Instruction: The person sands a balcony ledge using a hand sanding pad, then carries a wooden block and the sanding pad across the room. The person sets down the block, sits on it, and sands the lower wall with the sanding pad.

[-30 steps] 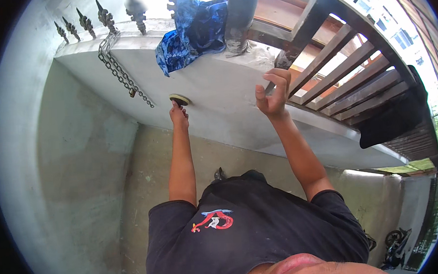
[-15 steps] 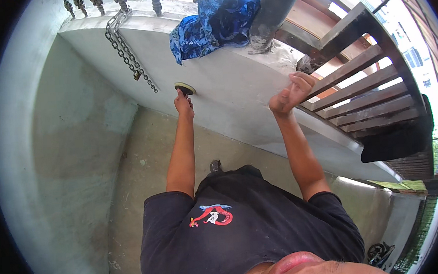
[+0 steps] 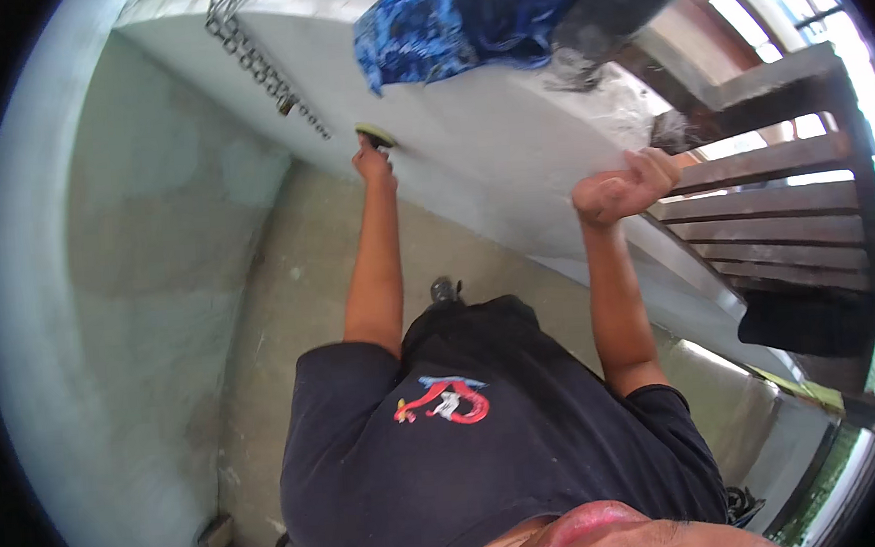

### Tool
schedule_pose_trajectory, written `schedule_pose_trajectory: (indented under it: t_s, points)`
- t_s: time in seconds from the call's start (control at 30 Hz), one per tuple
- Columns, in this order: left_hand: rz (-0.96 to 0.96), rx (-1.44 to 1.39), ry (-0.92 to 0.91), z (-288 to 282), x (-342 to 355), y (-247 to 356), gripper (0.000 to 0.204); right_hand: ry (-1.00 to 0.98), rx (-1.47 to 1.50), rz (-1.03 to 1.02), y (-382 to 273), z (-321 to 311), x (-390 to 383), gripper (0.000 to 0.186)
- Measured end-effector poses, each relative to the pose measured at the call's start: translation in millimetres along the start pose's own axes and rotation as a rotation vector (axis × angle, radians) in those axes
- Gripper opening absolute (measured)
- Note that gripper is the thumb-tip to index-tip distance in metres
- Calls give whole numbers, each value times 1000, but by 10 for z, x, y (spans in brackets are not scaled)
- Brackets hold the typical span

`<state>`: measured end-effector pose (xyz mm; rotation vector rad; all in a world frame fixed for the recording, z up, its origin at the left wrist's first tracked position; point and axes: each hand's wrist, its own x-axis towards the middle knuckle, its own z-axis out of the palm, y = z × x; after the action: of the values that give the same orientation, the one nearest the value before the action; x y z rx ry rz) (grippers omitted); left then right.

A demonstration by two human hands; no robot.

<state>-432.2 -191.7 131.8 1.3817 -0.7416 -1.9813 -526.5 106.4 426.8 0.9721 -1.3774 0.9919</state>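
Observation:
My left hand is raised against the pale grey parapet wall and grips a small round yellow-green pad, pressed flat on the wall face. My right hand is higher and to the right, fingers curled on the top edge of the wall beside the dark wooden railing. Both forearms reach up from my dark T-shirt.
A blue patterned cloth hangs over the wall top, next to a dark post. A metal chain dangles down the wall at left. The side wall curves round on the left, with a concrete floor below.
The view has tilted, so wall, cloth and chain sit higher in the picture. My right hand has closed on the wall's top edge. My left hand stays pressed on the pad.

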Motion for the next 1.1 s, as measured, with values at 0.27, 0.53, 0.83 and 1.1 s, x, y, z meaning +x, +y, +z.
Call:
schedule_pose_trajectory:
  t_s: [0.27,0.53,0.83,1.1]
  points:
    - [111,1,17,133,-395,-172,43,-17,-22,9,-32,9,31,31]
    - [264,-17,83,125,-236,67,46,-31,-2,52,-10,-32,-3,30]
    - [213,67,-24,155,-650,-150,45,-34,26,55,-15,-35,18,27]
    - [161,197,-90,132,-739,-522,45,-51,15,63,-44,-50,94,26]
